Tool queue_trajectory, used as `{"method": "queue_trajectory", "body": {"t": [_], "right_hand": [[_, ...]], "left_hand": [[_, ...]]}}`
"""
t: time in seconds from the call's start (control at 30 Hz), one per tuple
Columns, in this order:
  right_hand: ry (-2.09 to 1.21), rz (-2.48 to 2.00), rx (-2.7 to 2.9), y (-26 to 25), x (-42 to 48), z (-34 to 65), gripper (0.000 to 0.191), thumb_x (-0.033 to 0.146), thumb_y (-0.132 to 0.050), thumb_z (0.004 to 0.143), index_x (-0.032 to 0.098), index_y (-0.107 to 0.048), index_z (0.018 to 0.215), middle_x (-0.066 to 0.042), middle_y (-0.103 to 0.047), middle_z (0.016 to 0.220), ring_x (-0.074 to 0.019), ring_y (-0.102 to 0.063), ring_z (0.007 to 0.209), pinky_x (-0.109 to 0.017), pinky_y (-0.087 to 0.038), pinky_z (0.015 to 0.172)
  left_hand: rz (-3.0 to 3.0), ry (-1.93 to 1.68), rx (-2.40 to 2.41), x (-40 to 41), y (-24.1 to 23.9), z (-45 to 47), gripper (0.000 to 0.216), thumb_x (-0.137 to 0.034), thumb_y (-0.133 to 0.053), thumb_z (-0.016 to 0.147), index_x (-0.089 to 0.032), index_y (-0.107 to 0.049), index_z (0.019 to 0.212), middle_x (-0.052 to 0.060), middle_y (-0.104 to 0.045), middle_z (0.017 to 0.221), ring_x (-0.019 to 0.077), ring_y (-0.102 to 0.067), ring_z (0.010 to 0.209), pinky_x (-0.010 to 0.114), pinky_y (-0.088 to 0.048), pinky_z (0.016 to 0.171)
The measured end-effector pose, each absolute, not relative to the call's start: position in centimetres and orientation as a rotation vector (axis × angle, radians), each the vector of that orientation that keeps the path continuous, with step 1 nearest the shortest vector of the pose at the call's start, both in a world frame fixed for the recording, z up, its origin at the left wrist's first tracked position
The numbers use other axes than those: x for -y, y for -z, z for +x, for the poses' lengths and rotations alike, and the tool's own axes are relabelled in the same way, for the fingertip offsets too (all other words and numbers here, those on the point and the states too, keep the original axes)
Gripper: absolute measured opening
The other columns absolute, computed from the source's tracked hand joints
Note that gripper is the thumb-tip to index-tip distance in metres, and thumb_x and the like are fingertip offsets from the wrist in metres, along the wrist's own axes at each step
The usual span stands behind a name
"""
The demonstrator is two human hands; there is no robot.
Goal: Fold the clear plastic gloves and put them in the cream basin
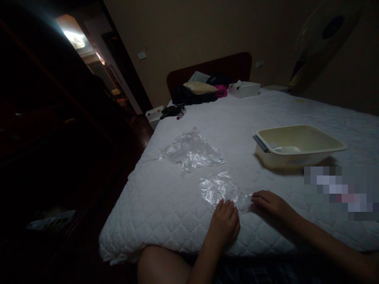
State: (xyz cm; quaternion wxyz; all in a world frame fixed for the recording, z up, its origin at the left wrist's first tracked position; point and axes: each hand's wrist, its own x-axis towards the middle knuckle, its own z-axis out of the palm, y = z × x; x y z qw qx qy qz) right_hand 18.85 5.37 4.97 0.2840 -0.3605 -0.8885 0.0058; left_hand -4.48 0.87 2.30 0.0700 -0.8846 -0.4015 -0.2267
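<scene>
A crinkled clear plastic bag (219, 188) lies on the near part of the bed, its right end narrow and bunched. On its near edge the curled fingers of my left hand (225, 224) are closed, the thumb hidden beneath. My right hand (271, 204) pinches the bag's right end between thumb and fingers. Just beyond lies a second, larger clear plastic bag (194, 153), spread loosely and touched by neither hand.
A cream plastic basin (302, 158) with a grey handle stands right on the white quilted bed (166, 221), something clear inside it. A blurred-out patch (340, 193) is nearer. Clothes (195, 96) and a white box (245, 90) sit by the headboard; a fan (331, 29) stands far right.
</scene>
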Motion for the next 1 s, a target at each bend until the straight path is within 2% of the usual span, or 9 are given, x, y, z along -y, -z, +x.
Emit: {"method": "queue_trajectory", "body": {"t": [0.2, 0.47, 0.67, 0.83, 1.0], "right_hand": [[-0.032, -0.879, 2.426, -5.2, -5.3, 19.1, 0.027, 0.016, -0.043, 0.085, 0.021, -0.060, 0.105, -0.010, -0.066, 0.095, -0.0196, -0.062, 0.085, -0.035, -0.051, 0.072], [-0.105, -1.074, 2.308, -4.6, -5.5, 19.6, 0.022, 0.027, -0.045, 0.087, 0.026, -0.063, 0.099, -0.008, -0.067, 0.095, -0.0213, -0.064, 0.084, -0.035, -0.053, 0.071], [0.003, -0.926, 2.424, -4.7, -5.2, 19.4, 0.027, 0.019, -0.042, 0.088, 0.024, -0.062, 0.106, -0.009, -0.067, 0.098, -0.0195, -0.063, 0.087, -0.033, -0.051, 0.073], [-0.020, -0.882, 2.519, -5.4, -4.6, 19.3, 0.029, 0.019, -0.043, 0.088, 0.025, -0.061, 0.109, -0.008, -0.066, 0.103, -0.0195, -0.061, 0.090, -0.033, -0.050, 0.074], [-0.180, -0.738, 2.701, -7.3, -3.7, 19.0, 0.029, 0.014, -0.043, 0.083, 0.021, -0.060, 0.106, -0.009, -0.065, 0.099, -0.0202, -0.057, 0.085, -0.035, -0.046, 0.073]], "left_hand": [[-2.667, 0.677, 1.204, -0.8, -2.4, -4.5, 0.032, -0.024, -0.047, 0.081, -0.013, -0.053, 0.110, 0.012, -0.057, 0.117, 0.0232, -0.048, 0.115, 0.042, -0.034, 0.102], [-2.666, 0.691, 1.200, -0.8, -2.2, -4.6, 0.030, -0.025, -0.045, 0.083, -0.013, -0.054, 0.109, 0.011, -0.057, 0.117, 0.0234, -0.047, 0.116, 0.042, -0.030, 0.105], [-2.675, 0.658, 1.217, -0.7, -2.2, -4.6, 0.033, -0.025, -0.045, 0.083, -0.012, -0.052, 0.112, 0.011, -0.055, 0.120, 0.0231, -0.045, 0.118, 0.041, -0.027, 0.106], [-2.680, 0.639, 1.201, -0.8, -2.3, -4.7, 0.045, -0.028, -0.046, 0.083, -0.012, -0.044, 0.125, 0.011, -0.053, 0.122, 0.0238, -0.044, 0.119, 0.042, -0.028, 0.106], [-2.653, 0.609, 1.177, -0.7, -2.4, -4.7, 0.041, -0.028, -0.047, 0.083, -0.015, -0.048, 0.122, 0.011, -0.053, 0.123, 0.0252, -0.043, 0.120, 0.045, -0.028, 0.104]]}}
